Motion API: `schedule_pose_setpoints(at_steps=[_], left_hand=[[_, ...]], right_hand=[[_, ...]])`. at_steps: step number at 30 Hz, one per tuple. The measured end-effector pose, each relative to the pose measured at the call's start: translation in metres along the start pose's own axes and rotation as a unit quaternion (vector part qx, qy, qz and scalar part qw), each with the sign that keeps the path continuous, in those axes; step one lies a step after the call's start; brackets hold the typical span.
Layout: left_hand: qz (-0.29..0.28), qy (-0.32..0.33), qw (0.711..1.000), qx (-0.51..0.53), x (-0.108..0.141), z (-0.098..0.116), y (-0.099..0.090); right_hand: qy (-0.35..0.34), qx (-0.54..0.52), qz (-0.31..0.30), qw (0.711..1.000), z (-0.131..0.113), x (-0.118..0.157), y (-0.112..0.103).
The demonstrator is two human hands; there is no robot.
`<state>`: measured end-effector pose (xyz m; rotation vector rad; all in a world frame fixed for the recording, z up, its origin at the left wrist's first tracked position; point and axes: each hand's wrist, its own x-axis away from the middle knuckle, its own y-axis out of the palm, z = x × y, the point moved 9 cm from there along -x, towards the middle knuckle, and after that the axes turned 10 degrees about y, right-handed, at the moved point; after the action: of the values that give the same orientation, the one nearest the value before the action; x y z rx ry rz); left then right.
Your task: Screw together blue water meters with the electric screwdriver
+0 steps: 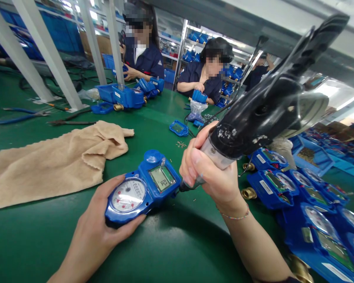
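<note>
Near the middle of the green table lies a blue meter (pixel 157 173) with a round dial and a small display. My left hand (pixel 102 220) grips its dial end, thumb on the near side and fingers on the far side. My right hand (pixel 212 169) is wrapped round the pale lower part of a black power screwdriver (pixel 244 118), which slants up to the right. The tool's dark tip is at the right edge of the meter, beside the display; the exact contact point cannot be made out. Small screws (pixel 181 144) lie beyond the meter, near a blue cover (pixel 178 128).
A beige cloth (pixel 61 161) lies at left, with pliers (pixel 23 114) behind it. Several open blue meters (pixel 273 188) crowd the right side beside a blue bin (pixel 312 155). Metal posts (pixel 51 59) rise at back left. Across the table, people (pixel 144 59) handle blue parts.
</note>
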<state>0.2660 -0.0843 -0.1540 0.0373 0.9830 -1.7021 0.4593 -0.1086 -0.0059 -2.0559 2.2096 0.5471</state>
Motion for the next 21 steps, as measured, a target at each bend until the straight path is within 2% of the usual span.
schedule_pose_setpoints(at_steps=[6,16,21], left_hand=[[-0.001,-0.005,1.0,0.0,0.002,-0.001,0.001],[-0.001,-0.061,0.998,0.023,0.005,-0.016,0.004],[-0.009,-0.055,0.998,0.017,0.004,-0.015,0.003]], right_hand=[[-0.002,-0.014,-0.013,1.0,-0.005,0.0,0.001],[-0.011,-0.018,-0.031,0.999,-0.007,-0.003,-0.007],[0.008,-0.007,-0.03,0.999,-0.008,-0.004,-0.007]])
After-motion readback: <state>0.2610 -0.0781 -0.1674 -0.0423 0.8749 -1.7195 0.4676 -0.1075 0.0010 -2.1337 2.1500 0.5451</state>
